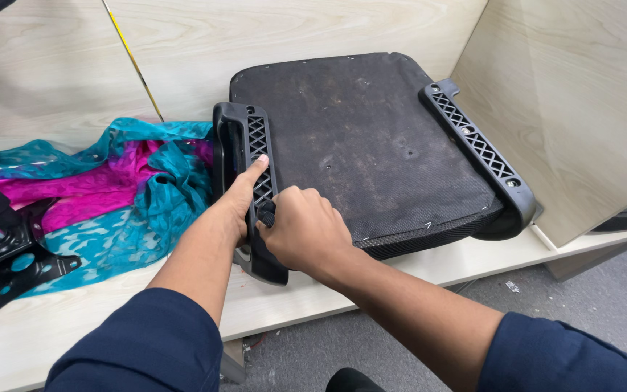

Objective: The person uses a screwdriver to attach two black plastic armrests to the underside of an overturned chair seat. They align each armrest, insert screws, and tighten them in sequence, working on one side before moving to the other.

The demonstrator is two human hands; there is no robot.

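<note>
An upturned chair seat lies on the table. The left hand presses flat, fingers apart, on the left armrest bracket. The right hand is clenched on a small black knob. If that knob cross-threads or the bracket shifts, the holes could misalign; fingers risk pinching.

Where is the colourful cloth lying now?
In the head view, the colourful cloth lies on the left of the table, between the metal bracket and the upturned chair seat.
</note>
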